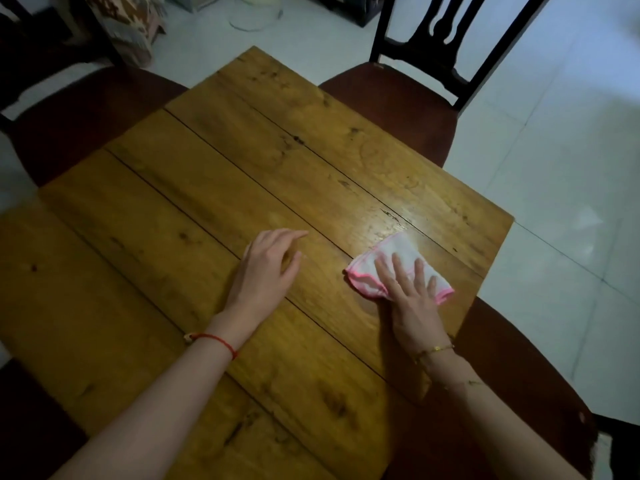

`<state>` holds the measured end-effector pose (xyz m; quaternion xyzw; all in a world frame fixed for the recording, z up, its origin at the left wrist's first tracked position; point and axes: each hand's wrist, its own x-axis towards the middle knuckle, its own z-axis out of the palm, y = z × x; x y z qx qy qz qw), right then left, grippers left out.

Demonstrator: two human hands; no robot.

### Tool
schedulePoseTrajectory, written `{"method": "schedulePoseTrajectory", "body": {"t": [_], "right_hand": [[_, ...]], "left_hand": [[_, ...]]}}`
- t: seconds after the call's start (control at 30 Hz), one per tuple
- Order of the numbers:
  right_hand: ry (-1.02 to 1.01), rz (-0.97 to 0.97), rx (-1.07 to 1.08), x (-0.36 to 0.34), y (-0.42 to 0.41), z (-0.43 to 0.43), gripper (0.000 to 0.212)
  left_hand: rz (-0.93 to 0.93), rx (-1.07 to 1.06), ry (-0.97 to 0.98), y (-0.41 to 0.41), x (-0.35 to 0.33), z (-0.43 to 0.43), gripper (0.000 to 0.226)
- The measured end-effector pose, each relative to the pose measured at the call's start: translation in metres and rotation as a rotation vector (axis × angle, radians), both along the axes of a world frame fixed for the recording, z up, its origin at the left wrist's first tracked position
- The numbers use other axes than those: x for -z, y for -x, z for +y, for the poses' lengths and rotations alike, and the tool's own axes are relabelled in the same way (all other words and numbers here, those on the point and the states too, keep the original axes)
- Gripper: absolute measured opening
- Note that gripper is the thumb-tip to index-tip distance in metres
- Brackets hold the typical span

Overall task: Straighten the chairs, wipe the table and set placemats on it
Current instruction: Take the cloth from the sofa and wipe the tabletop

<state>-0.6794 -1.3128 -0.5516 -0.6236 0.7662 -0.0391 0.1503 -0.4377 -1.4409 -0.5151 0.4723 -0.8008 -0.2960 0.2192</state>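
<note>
One cloth (398,268), two hands, three chairs.

One wooden table (214,188), one pink-edged cloth (401,258), my two hands, at least three dark chairs around it

Plank wooden table (242,174), pink-edged white cloth (398,258) flat near its right edge, 2 hands resting on it

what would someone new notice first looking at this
Probably the white cloth with pink trim, bright against the wooden table, pressed flat under the right hand near the table's right edge. The left hand rests empty on the planks beside it. Dark chairs stand around the table.
</note>
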Motion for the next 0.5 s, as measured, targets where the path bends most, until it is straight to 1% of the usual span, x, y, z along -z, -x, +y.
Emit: {"method": "schedulePoseTrajectory", "body": {"t": [0.07, 0.17, 0.37, 0.5], "right_hand": [[-0.017, 0.002, -0.045, -0.003, -0.009, -0.02, 0.07], [-0.026, 0.024, -0.08, -0.004, -0.02, -0.07, 0.072], [-0.016, 0.022, -0.127, 0.002, -0.059, -0.184, 0.062], [-0.019, 0.037, -0.198, 0.003, -0.075, -0.248, 0.064]], "left_hand": [[-0.005, -0.033, 0.005, -0.01, -0.004, -0.016, 0.035], [-0.014, -0.077, 0.025, -0.027, -0.009, -0.041, 0.034], [-0.032, -0.218, 0.019, -0.062, -0.013, -0.084, 0.032], [0.029, -0.306, -0.058, -0.094, -0.014, -0.115, 0.033]]}}
